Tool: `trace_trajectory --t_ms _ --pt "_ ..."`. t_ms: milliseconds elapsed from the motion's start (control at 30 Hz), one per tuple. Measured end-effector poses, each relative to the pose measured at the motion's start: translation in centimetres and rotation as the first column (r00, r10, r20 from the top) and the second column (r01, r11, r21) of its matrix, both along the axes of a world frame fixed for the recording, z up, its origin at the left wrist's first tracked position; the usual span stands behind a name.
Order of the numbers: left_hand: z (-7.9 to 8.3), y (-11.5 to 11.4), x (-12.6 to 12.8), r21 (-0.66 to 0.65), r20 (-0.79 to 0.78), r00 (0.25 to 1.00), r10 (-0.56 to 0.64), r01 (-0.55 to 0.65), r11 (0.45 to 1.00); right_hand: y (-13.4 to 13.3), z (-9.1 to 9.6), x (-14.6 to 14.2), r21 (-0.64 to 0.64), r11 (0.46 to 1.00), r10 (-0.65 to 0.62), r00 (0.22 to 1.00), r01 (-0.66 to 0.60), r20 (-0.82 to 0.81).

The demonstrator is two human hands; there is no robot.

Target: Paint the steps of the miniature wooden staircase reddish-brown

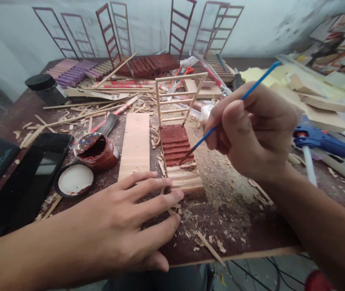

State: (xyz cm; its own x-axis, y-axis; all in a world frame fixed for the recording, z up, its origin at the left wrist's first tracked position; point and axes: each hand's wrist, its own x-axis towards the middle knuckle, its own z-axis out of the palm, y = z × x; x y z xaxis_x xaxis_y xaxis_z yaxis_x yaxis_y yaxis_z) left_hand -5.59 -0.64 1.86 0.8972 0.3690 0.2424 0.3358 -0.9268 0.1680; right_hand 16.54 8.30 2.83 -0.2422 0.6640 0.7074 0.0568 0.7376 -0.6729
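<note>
My right hand [251,125] pinches a blue paintbrush [260,81], its tip on a small wooden stair model [176,151]. Brown-red paint covers the upper steps, while the lower steps are bare pale wood. A thin ladder-like frame [175,111] of unpainted sticks rises from the model's far end. My left hand [142,210] lies with fingers spread, its fingertips at the model's lower left edge. Left of the model is a flat pale wood board [135,141]. An uncapped jar of brown-red paint [98,153] stands beside its upturned lid [74,180].
A black phone [35,169] and a black-lidded jar [46,89] are at left. A blue glue gun [327,139] lies at right. Painted stair models [151,66] with upright frames line the back. Sticks and shavings litter the table, whose front edge [235,255] is near me.
</note>
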Motion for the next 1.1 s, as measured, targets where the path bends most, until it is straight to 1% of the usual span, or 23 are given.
trace_trajectory --t_ms 100,200,567,667,833,900,1000,1100 --pt "-0.01 0.0 -0.06 -0.001 -0.002 1.0 -0.001 0.001 1.0 -0.01 -0.16 0.38 0.01 0.998 0.06 0.997 -0.061 0.054" --pt "0.05 0.04 -0.07 -0.001 -0.009 1.0 0.0 0.0 1.0 -0.06 -0.26 0.57 -0.016 0.997 0.081 0.994 -0.08 0.076" --pt "0.03 -0.1 -0.13 -0.01 -0.041 0.999 0.007 -0.007 1.0 -0.32 -0.3 0.03 -0.043 0.987 0.155 0.988 -0.155 -0.001" --pt "0.09 -0.11 -0.18 -0.014 -0.04 0.999 0.007 -0.008 1.0 -0.3 -0.2 0.06 -0.07 0.988 0.137 0.99 -0.138 -0.021" --pt "0.12 -0.09 -0.15 -0.005 -0.026 1.0 0.005 -0.005 1.0 -0.16 -0.41 0.14 -0.057 0.985 0.165 0.986 -0.165 0.003" --pt "0.1 -0.07 -0.09 0.0 -0.022 1.0 0.004 -0.004 1.0 -0.16 -0.43 0.19 -0.069 0.987 0.145 0.989 -0.142 0.033" --pt "0.11 -0.06 -0.06 0.005 -0.028 1.0 0.003 -0.003 1.0 -0.22 -0.34 0.27 -0.052 0.992 0.114 0.992 -0.111 0.058" --pt "0.18 -0.06 -0.1 0.01 -0.031 1.0 0.003 -0.003 1.0 -0.29 -0.25 0.28 -0.06 0.997 0.059 0.995 -0.054 0.084"
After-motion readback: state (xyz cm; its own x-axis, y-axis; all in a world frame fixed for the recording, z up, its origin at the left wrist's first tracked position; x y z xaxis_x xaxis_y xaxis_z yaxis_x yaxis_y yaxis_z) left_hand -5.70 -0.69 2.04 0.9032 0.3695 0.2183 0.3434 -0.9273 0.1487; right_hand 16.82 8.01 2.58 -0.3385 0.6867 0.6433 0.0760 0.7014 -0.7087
